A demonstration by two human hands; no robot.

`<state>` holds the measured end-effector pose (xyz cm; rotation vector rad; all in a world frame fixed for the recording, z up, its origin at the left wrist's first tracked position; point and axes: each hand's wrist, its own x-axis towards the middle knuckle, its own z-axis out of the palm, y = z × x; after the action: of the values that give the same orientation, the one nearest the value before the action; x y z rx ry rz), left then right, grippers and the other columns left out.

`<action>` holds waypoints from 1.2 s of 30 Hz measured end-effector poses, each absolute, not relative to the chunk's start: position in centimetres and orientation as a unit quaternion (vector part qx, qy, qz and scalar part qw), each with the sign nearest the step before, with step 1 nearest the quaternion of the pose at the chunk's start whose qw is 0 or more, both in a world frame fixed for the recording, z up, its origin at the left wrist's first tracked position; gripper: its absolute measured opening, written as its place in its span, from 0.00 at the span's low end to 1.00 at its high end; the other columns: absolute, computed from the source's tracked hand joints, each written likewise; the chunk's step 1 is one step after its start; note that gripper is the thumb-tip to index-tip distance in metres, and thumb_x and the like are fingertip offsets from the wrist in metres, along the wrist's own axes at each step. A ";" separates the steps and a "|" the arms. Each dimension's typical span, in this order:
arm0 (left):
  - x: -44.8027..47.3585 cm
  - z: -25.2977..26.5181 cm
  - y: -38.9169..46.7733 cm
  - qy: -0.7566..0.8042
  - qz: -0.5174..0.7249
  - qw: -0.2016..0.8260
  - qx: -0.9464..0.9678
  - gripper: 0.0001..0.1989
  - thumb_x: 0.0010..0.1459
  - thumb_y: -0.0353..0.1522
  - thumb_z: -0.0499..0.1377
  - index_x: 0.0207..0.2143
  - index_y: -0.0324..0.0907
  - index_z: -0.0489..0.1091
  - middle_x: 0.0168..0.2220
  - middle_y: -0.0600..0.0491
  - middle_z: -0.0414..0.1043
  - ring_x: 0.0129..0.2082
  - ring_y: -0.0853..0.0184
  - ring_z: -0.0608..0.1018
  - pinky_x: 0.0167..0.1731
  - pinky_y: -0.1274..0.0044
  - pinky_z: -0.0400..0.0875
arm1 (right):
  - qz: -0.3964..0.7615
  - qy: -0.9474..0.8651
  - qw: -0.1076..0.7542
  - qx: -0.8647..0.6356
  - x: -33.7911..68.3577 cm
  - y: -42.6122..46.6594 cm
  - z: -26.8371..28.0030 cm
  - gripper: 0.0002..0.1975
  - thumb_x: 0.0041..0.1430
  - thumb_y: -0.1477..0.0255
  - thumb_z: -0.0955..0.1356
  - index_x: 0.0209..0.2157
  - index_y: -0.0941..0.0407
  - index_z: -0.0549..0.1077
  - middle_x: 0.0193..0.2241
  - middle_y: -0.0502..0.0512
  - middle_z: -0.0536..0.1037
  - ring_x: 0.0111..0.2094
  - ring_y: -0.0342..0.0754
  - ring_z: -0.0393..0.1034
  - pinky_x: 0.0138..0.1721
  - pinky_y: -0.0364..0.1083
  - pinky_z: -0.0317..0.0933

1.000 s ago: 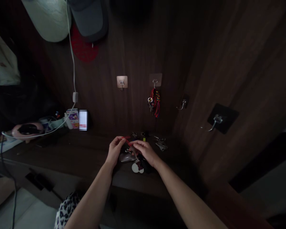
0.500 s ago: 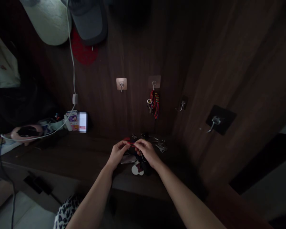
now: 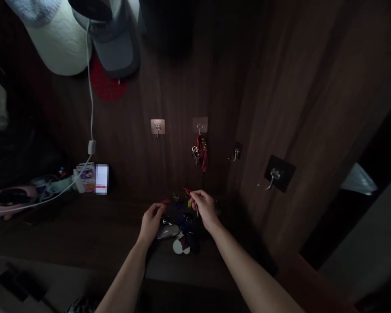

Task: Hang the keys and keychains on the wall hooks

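My right hand pinches a red cord, whose free end sticks up to the left. A thin metal piece, apparently a key, hangs below those fingers. To the left, my left hand is loosely curled, with nothing visible in its fingers. Between and below the hands, several keys and fobs lie on the dark shelf. Among them are a grey oblong item, a white rounded tag, a dark fob and a small yellow-green piece.
A bunch of keys with red cords hangs from a wall hook. Other hooks line the panels. Caps hang upper left beside a white cable. Small boxes and a lit screen stand on the shelf's left.
My left hand has let go of the red cord and moved apart to the left. My right hand still holds it, raised slightly. The camera view has shifted.
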<state>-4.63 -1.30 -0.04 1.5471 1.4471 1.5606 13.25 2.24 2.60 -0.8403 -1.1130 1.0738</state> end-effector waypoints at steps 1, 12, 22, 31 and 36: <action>-4.6 -0.1 -1.3 0.531 0.574 0.252 0.570 0.15 0.50 0.44 0.55 0.28 0.41 0.71 0.25 0.55 0.71 0.28 0.66 0.72 0.30 0.79 0.64 | 0.461 -0.478 0.652 -0.366 13.5 2.5 3.1 0.13 0.42 0.61 0.70 0.23 0.56 0.68 0.16 0.45 0.68 0.15 0.38 0.58 0.16 0.39 0.51; -4.6 -0.3 -1.2 0.536 0.552 0.254 0.586 0.12 0.50 0.41 0.55 0.27 0.41 0.71 0.24 0.55 0.72 0.28 0.67 0.72 0.29 0.79 0.63 | 0.333 -0.418 0.774 -0.339 14.3 7.0 12.0 0.07 0.45 0.68 0.68 0.23 0.56 0.66 0.16 0.45 0.69 0.15 0.36 0.59 0.15 0.37 0.52; -4.8 -0.6 -1.0 0.540 0.530 0.251 0.603 0.13 0.51 0.40 0.53 0.27 0.41 0.70 0.25 0.55 0.71 0.29 0.67 0.72 0.30 0.79 0.64 | 0.263 -0.426 0.804 -0.320 14.1 10.7 18.0 0.03 0.50 0.75 0.64 0.24 0.58 0.65 0.15 0.43 0.68 0.14 0.35 0.60 0.15 0.35 0.53; -4.7 -0.7 -0.9 0.546 0.522 0.241 0.610 0.13 0.51 0.41 0.52 0.27 0.41 0.70 0.26 0.54 0.72 0.29 0.67 0.72 0.31 0.79 0.64 | 0.239 -0.425 0.785 -0.382 13.9 12.7 18.2 0.04 0.49 0.78 0.63 0.23 0.58 0.65 0.13 0.42 0.67 0.12 0.36 0.60 0.13 0.35 0.52; -4.7 -0.6 -1.0 0.548 0.518 0.240 0.611 0.14 0.51 0.41 0.52 0.27 0.41 0.70 0.25 0.55 0.72 0.29 0.67 0.73 0.30 0.79 0.64 | 0.193 -0.454 0.768 -0.408 14.2 13.3 17.5 0.04 0.49 0.77 0.63 0.23 0.58 0.66 0.14 0.43 0.68 0.13 0.37 0.62 0.15 0.36 0.54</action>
<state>-4.68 -0.96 -0.58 1.6730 1.4994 1.4172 14.16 13.29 17.53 -0.8861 -0.9855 0.4188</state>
